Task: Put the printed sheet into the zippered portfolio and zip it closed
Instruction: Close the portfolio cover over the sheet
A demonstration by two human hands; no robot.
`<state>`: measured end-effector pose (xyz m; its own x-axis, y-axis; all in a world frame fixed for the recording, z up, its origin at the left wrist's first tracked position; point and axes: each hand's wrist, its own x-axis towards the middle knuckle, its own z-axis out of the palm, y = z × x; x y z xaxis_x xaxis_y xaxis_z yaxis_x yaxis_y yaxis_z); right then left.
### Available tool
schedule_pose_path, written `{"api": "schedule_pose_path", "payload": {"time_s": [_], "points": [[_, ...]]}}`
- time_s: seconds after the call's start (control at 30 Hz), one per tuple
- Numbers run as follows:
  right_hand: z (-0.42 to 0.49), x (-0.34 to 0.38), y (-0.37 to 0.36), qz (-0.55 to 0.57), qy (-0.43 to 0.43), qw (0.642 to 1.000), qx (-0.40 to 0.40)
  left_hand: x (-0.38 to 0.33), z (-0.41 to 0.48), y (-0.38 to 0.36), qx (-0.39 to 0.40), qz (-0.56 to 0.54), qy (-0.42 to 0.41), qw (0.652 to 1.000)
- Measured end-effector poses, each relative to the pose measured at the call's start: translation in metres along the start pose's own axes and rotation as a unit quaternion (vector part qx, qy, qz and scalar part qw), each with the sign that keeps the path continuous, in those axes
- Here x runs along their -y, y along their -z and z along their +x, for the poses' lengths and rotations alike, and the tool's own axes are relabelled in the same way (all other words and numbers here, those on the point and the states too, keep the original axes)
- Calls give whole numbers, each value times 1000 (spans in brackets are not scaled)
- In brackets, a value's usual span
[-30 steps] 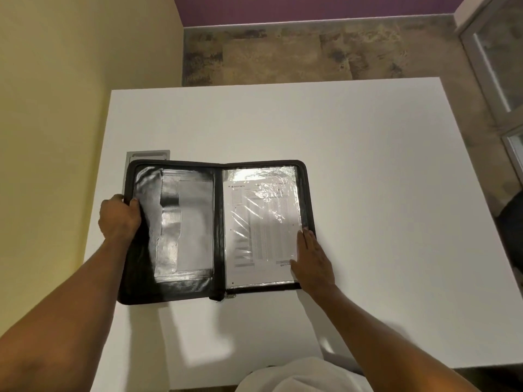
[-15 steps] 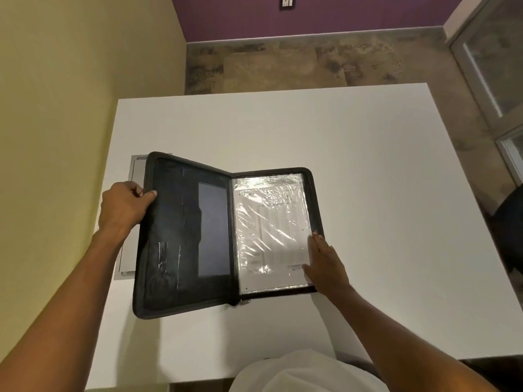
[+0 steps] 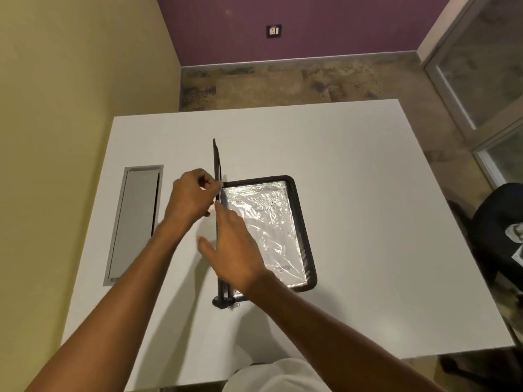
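The black zippered portfolio (image 3: 302,230) lies on the white table (image 3: 368,222) with its right half flat. In that half the printed sheet (image 3: 271,222) shows under a shiny clear sleeve. The left cover (image 3: 216,165) stands upright, seen edge-on. My left hand (image 3: 192,199) grips that cover at its outer edge, about halfway up. My right hand (image 3: 235,247) hovers open over the left part of the sheet, fingers pointing at the raised cover. A zipper pull (image 3: 233,305) shows at the near end of the spine.
A grey metal cable hatch (image 3: 135,222) is set into the table at the left, beside the yellow wall. A black chair (image 3: 498,236) stands off the table's right edge. Bare table surface lies to the right of and beyond the portfolio.
My left hand has swung the left cover up from flat to upright. My right hand has left the sheet's lower right corner and moved left toward the spine. The cable hatch is now uncovered.
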<state>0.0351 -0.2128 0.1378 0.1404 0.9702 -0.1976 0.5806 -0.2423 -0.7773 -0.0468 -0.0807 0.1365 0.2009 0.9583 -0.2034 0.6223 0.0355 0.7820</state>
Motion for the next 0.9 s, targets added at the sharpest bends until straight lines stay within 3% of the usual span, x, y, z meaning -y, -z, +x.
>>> {"api": "schedule_pose_path", "payload": {"time_s": [0.17, 0.3, 0.47, 0.67, 0.9], "points": [[-4, -32, 18, -1, -56, 997, -61, 14, -10, -44, 67, -82, -17, 994], [-2, -86, 33, 55, -102, 990, -77, 47, -21, -82, 174, 64, -53, 981], [5, -152, 39, -12, -173, 978, -119, 68, -29, -131, 277, 202, -47, 938], [7, -201, 39, 8, -210, 972, -102, 74, -31, -186, 274, 245, -6, 930], [13, -229, 31, -76, -231, 970, -21, 83, -36, -225, 236, 322, 20, 917]]}}
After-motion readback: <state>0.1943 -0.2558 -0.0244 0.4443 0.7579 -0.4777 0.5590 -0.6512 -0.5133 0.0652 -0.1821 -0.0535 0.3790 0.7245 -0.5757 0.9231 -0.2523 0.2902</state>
